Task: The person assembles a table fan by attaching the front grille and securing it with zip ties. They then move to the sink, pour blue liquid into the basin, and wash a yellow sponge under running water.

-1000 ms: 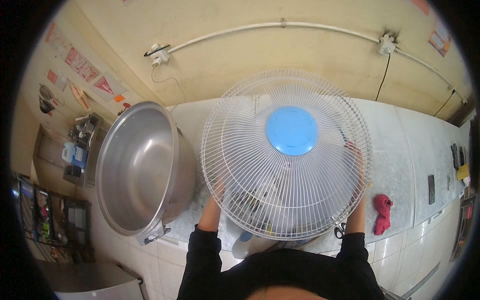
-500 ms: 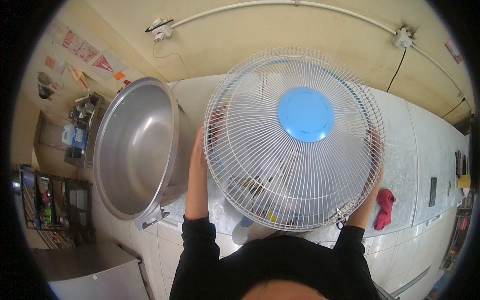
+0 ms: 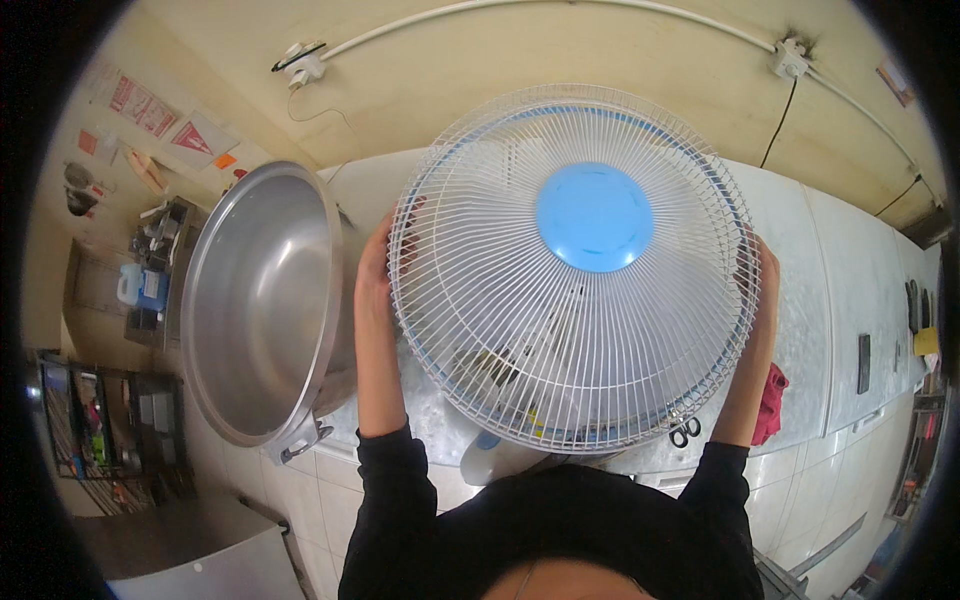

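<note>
A round white wire fan guard (image 3: pixel 480 330) with a blue centre cap (image 3: pixel 596 217) faces me above the metal table. Its blue-edged rim shows through the wires. My left hand (image 3: pixel 382 250) wraps round the left side of the guard, some fingers showing behind the wires. On the opposite side, my right hand (image 3: pixel 760 270) grips the rim, its fingertips partly hidden. Below the guard, by my body, is a pale object with a blue part (image 3: pixel 488 462); most of it is covered. Black scissors handles (image 3: pixel 685 432) poke out near the lower right rim.
At the left, a big metal pot (image 3: pixel 260 310) lies tipped with its mouth toward me. A red cloth (image 3: pixel 770 405) lies beside my right forearm. Farther right on the table (image 3: pixel 800 340) is a dark flat object (image 3: pixel 864 363). A cable conduit (image 3: pixel 440 15) runs along the wall.
The guard's front and back rims sit closer in line now. Both hands have moved outward round its sides and show more plainly. More of the scissors handles is visible.
</note>
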Motion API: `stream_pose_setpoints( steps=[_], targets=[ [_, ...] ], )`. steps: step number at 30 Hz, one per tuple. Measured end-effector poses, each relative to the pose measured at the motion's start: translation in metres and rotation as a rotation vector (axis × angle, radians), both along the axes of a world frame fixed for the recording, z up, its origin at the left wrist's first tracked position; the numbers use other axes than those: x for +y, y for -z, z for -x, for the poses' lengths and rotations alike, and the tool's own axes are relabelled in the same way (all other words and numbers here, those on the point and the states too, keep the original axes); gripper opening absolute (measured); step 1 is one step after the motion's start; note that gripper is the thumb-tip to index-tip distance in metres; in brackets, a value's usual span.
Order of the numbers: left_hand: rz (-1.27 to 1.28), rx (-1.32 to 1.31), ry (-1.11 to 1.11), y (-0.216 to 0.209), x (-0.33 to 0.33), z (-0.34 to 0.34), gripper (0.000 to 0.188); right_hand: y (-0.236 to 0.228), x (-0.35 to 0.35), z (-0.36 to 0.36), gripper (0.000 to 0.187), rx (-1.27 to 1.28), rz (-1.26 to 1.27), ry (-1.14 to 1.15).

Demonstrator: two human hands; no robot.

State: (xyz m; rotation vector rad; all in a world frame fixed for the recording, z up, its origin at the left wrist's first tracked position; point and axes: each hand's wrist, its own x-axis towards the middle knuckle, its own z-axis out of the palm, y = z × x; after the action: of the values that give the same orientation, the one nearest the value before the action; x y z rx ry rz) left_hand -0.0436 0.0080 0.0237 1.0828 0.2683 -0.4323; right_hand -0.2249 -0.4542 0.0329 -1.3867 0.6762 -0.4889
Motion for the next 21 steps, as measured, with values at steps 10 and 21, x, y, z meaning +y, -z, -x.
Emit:
stream_pose_setpoints(
  steps=[10,21],
  targets=[
    [-0.016,0.044,-0.213,-0.040,-0.031,0.014,0.023,-0.008,0.012,-0.014,0.034,-0.099,0.031,0.033],
    [0.050,-0.058,-0.047,-0.027,-0.015,-0.012,0.017,-0.001,-0.011,-0.027,0.026,-0.134,-0.163,-0.163]
  ],
)
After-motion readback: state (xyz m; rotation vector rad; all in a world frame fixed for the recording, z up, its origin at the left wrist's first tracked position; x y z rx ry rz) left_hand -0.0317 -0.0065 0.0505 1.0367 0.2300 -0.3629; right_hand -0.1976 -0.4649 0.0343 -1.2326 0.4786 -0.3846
